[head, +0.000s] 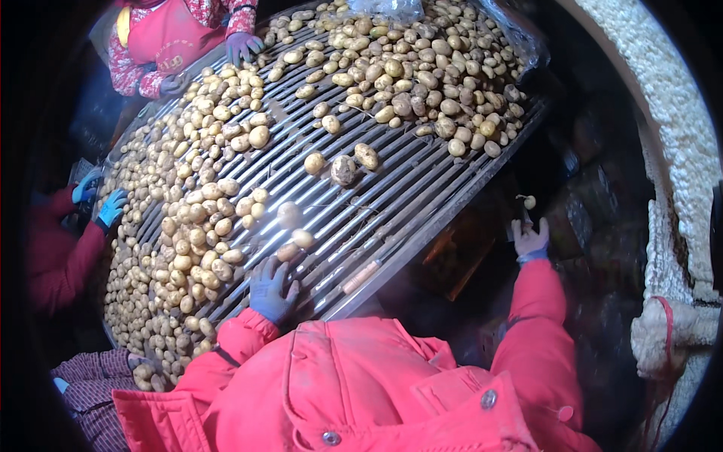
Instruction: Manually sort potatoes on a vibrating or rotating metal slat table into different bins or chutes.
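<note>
My left hand [271,291], in a blue-grey glove, rests over the slatted metal sorting table [361,217] near its front edge. Its fingers are spread just short of a brownish potato [287,252]; whether they touch it I cannot tell. A paler potato [303,238] and a blurred one [290,215] lie beyond. Off to the right, past the table's edge, my right hand [530,237] reaches out, gloved, with fingers apart. A small potato [529,201] appears in the air just beyond those fingertips, apart from them.
Potatoes are heaped at the far side [429,73] and along the left [192,226]. A pinkish tool handle [361,277] lies by the near edge. Co-workers' gloved hands [243,47] [113,207] work opposite and at left. A pale, rough-coated post [672,124] stands right.
</note>
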Demonstrator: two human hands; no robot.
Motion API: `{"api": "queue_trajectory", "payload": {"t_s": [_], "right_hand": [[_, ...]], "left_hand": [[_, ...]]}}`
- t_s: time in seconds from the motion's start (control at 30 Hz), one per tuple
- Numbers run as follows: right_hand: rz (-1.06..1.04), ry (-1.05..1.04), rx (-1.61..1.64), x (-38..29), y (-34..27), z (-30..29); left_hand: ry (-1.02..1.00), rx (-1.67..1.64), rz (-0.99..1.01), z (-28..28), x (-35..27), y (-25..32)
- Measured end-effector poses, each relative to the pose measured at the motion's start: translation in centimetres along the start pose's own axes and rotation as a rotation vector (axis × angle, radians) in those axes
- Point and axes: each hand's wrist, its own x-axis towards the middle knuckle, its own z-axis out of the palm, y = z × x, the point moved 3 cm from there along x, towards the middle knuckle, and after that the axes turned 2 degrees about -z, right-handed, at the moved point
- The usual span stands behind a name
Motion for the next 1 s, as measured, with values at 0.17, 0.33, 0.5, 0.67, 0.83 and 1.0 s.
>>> {"api": "queue_trajectory", "payload": {"t_s": [0.17, 0.33, 0.5, 0.67, 0.83, 1.0], "right_hand": [[0.134, 0.16, -0.265, -3.3, 10.6, -1.1], [-0.181, 0.014, -0.636, -3.0, 10.9, 9.0], [-0.403, -0.225, -0.756, 0.5, 14.1, 17.8], [-0.94, -0.082, -1.013, 8.8, 8.5, 18.9], [-0.841, 0.262, -1.744, 9.8, 10.8, 24.6], [-0.932, 0.085, -1.525, 22.2, -0.3, 23.0]], "left_hand": [[-0.027, 0.029, -0.036, -1.1, -0.2, -0.4], [0.05, 0.07, -0.029, -1.5, 1.6, 0.4], [0.085, 0.134, -0.015, -1.5, 6.4, 1.8], [0.027, 0.059, -0.02, 1.4, 12.6, 1.5], [0.031, 0.101, -0.124, 0.8, 11.5, -0.6], [0.081, 0.005, -0.043, 1.8, 13.9, 1.1]]}}
